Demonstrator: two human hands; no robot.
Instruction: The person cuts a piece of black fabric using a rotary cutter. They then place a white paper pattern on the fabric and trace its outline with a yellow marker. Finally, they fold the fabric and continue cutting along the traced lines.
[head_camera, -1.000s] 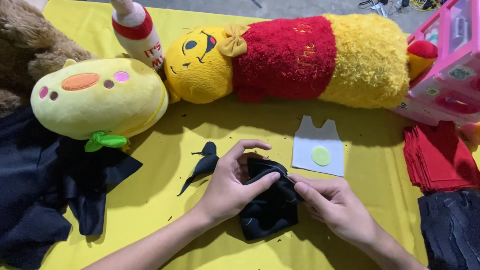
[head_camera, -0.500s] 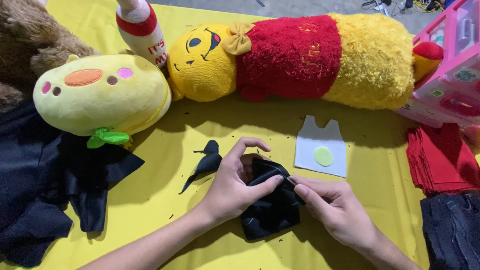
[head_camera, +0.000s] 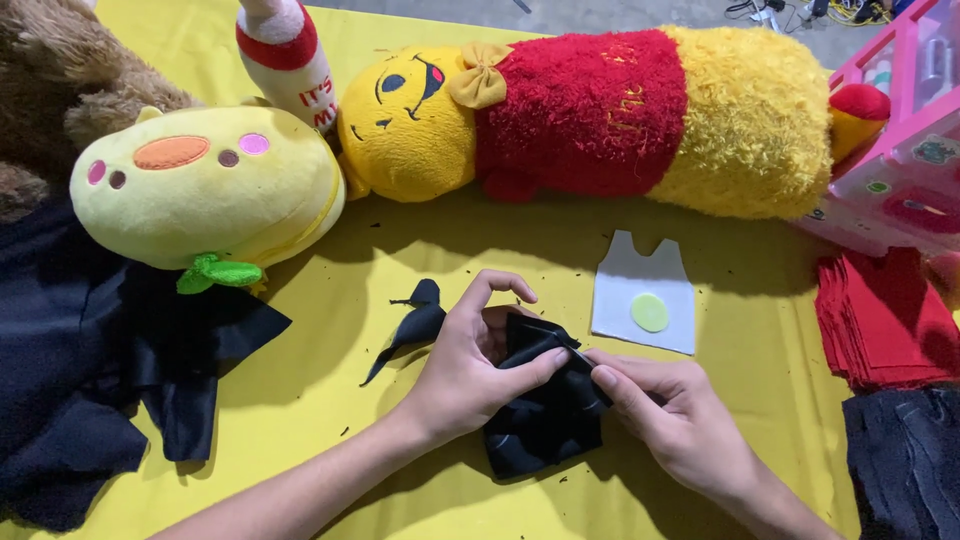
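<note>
Black felt, folded into a small soft bundle (head_camera: 545, 415), sits near the front edge of the yellow-covered worktop (head_camera: 330, 400), held between both hands. The left hand (head_camera: 470, 365) pinches its upper edge with thumb and forefinger, the other fingers arched above it. The right hand (head_camera: 675, 420) pinches the same edge from the other side, and seems to hold something thin, perhaps a needle, though it is too small to tell. A loose black felt scrap with a pointed tail (head_camera: 410, 325) lies just beside the left hand. Behind the bundle rests a white cut-out piece carrying a pale green disc (head_camera: 645, 295). By my judgement the work on the bundle is midway: the white piece and scrap are not yet joined to it.
</note>
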